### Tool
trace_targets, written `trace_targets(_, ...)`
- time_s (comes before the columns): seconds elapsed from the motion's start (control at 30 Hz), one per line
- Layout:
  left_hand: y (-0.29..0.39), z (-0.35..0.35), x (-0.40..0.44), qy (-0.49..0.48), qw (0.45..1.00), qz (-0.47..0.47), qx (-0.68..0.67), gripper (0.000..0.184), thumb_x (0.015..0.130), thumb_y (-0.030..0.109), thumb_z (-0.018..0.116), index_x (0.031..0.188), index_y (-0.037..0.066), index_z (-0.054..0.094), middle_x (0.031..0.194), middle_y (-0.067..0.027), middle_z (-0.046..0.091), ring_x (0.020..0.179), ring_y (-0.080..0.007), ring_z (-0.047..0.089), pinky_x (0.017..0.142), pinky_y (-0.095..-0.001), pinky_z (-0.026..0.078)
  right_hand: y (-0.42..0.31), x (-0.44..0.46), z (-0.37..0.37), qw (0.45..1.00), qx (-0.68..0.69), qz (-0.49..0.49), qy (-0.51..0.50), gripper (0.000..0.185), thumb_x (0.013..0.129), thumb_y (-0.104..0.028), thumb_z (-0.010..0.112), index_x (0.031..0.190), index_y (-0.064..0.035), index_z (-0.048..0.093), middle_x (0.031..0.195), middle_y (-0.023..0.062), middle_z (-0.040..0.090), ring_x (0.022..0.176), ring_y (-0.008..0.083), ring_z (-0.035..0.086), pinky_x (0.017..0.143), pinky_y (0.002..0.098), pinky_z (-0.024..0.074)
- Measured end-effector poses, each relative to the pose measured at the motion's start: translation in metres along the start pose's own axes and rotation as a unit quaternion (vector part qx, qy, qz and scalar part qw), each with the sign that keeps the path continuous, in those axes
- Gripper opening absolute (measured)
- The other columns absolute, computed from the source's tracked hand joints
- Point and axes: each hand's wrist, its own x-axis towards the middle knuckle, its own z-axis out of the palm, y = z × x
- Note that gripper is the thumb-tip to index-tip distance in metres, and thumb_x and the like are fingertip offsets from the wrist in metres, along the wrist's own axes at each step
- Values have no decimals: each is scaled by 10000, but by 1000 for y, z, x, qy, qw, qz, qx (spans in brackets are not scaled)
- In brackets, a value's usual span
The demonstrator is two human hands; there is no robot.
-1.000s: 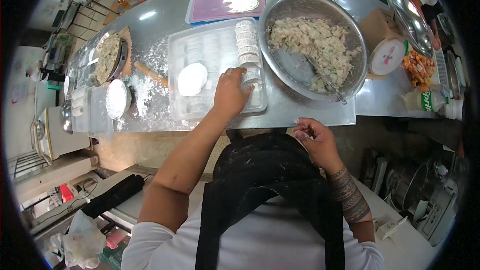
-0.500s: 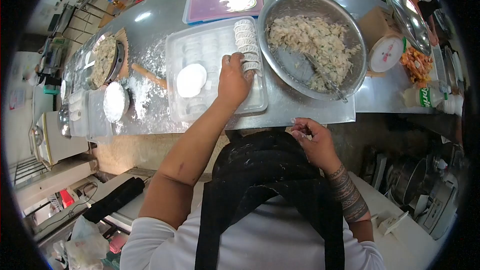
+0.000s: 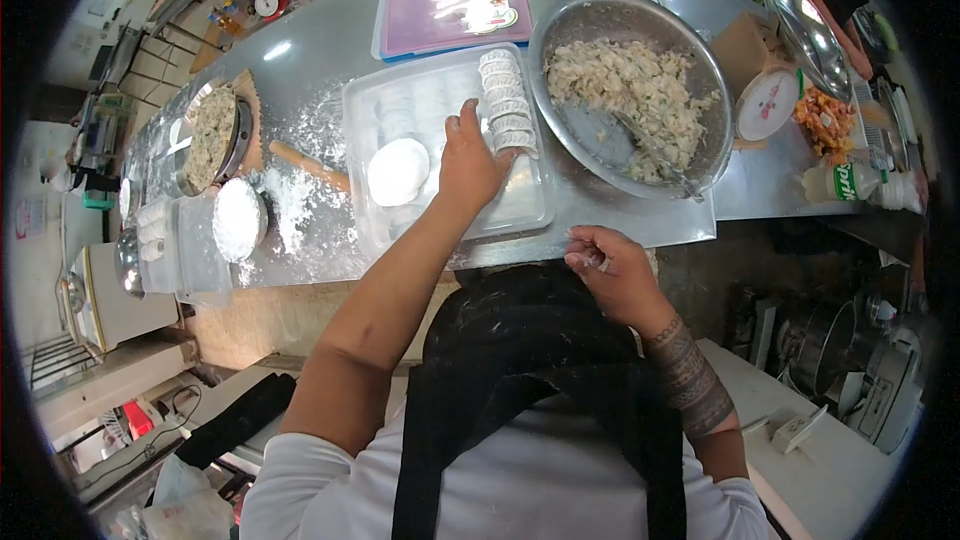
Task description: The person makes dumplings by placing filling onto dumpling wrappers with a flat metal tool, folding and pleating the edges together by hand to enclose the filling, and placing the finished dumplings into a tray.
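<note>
My left hand [image 3: 470,162] is over the clear plastic tray [image 3: 375,230], fingers apart, its thumb at the lower end of a column of white pleated dumplings [image 3: 507,105]. Round white wrappers [image 3: 398,171] lie in the tray to the left of that hand. Just off the table's front edge is my right hand [image 3: 608,265], its fingers curled together; whether something small is in them I cannot make out. A big steel bowl [image 3: 545,130] with pale chopped filling [image 3: 640,90] and a utensil stands right of the tray.
At the left are a rolling pin [image 3: 308,165], a bowl of flour [image 3: 238,220], a pan of filling [image 3: 212,135] and scattered flour. A pink-lidded container [image 3: 450,0] lies behind the tray. A bottle [image 3: 845,182] and another person's arm [image 3: 835,25] are at the right.
My left hand has let go of the dumpling at the lower end of the column, and its fingers have opened away from it. My right hand has shifted slightly left. The view has moved a little.
</note>
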Motion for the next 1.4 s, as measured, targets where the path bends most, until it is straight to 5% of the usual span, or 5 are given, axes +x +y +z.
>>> trace_targets(0.27,-2,-24,-15,-59,998,7,15,1037,776,272,879,1563,71,234,1407,-340,436,1248,-494,552,1037,-514,488,-23,7,28,996,-78,-34,-20,197,908,-62,729,1080,12,669,958,154,695,895,274,687,808,365,545)
trace_targets(0.4,-44,-68,-61,28,995,83,-40,838,803,238,861,1489,65,411,1266,-240,559,1038,-362,653,926,-459,537,-34,26,43,983,-167,-62,-52,120,911,-99,698,948,10,665,923,182,684,885,366,662,791,416,522)
trace_targets(0.47,-65,-104,-88,26,996,-2,-80,673,827,150,832,1410,48,512,1112,-149,606,809,-214,628,761,-355,544,-38,42,56,982,-155,-93,-56,115,917,-107,682,942,4,671,922,182,684,883,370,661,799,424,519)
trace_targets(0.67,-153,-152,-168,134,969,-80,-191,469,888,-1,738,1326,21,573,1010,-36,590,726,-71,501,650,-234,454,-53,127,122,972,-159,-165,-51,109,912,-121,674,936,-15,680,929,166,685,912,363,655,822,438,517)
trace_targets(1.4,-156,-173,-178,44,942,-95,-320,316,960,28,690,1266,5,613,1013,-22,632,888,-84,564,805,-240,485,-55,195,214,932,-314,-184,-1,210,905,-196,708,999,-9,698,961,179,692,924,359,674,817,439,534)
